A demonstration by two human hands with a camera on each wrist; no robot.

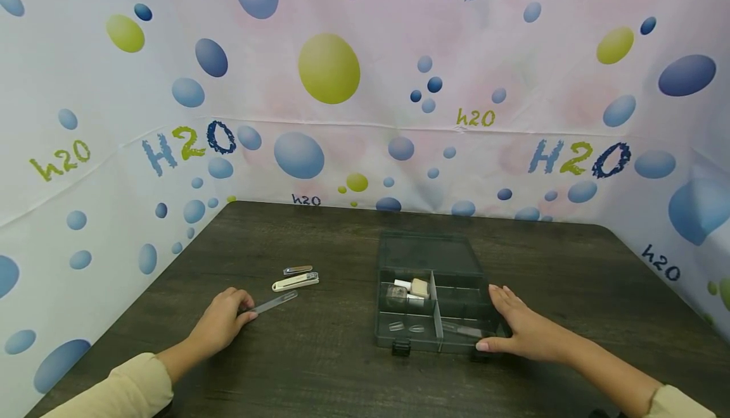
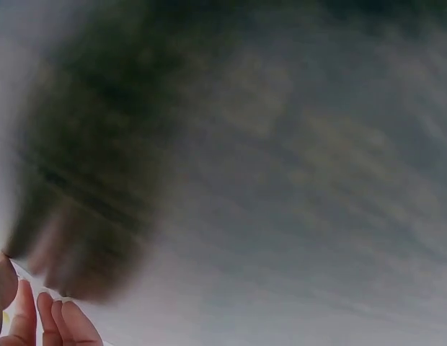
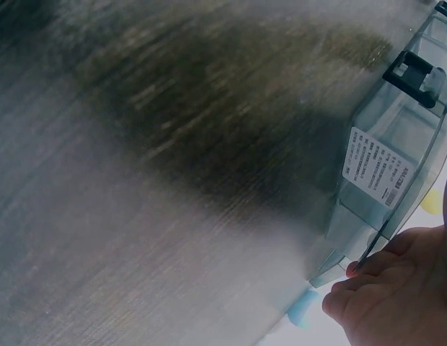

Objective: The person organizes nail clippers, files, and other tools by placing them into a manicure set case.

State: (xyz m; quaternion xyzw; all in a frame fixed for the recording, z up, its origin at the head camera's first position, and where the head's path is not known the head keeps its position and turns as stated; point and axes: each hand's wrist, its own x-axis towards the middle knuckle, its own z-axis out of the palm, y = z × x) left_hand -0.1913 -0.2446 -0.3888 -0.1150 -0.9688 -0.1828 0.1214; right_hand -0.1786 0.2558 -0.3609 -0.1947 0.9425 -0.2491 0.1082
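While the table (image 1: pixel 342 373) bears the open organizer box (image 1: pixel 422 344), my outstretched right hand (image 1: pixel 525 329) touches its front-right corner. Toward the table's left edge, my left hand (image 1: pixel 224 318) pinches a translucent file-like strip (image 1: pixel 276 303): mid-sorting, I judge, calling next for a light, steady pinch.

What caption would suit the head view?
Left fingers pinch a clear stick; right fingers rest against an open box.

Dark table (image 1: pixel 331 367) before a pale backdrop (image 1: pixel 388 38) of bubbles (image 1: pixel 329 68) and H2O lettering (image 1: pixel 576 159)
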